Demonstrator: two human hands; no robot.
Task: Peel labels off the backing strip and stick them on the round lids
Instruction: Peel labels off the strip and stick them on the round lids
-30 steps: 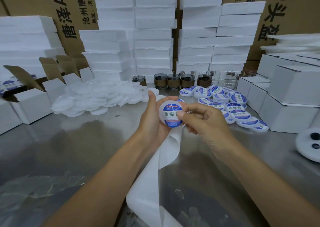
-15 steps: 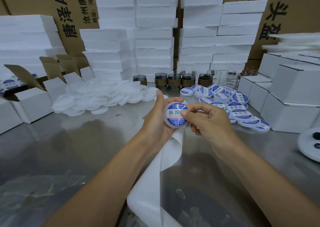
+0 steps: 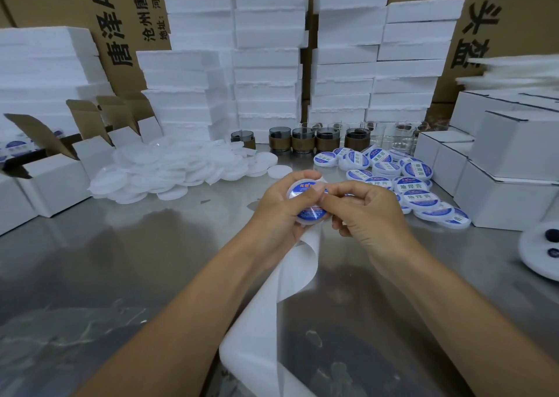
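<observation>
My left hand (image 3: pixel 276 212) grips a round white lid (image 3: pixel 308 215) that carries a blue and white label, above the steel table. The thumb of my right hand (image 3: pixel 366 212) presses on the label's face while its other fingers curl round the lid's right edge. A white backing strip (image 3: pixel 272 321) hangs from under my left hand and curls down toward the near table edge. A heap of plain white lids (image 3: pixel 169 169) lies at the left back. Several labelled lids (image 3: pixel 417 197) are piled to the right of my hands.
White cartons (image 3: pixel 508 181) stand at the right, and open cartons (image 3: pixel 57 178) at the left. White foam stacks (image 3: pixel 269 72) and brown shipping boxes (image 3: pixel 78 12) line the back. Dark and clear glass jars (image 3: pixel 326 139) stand in a row behind the lids. A white disc (image 3: pixel 532 251) lies far right.
Both hands shifted slightly right with the lid. My right thumb moved from the lid's right edge onto the label's face, now covering its middle.
</observation>
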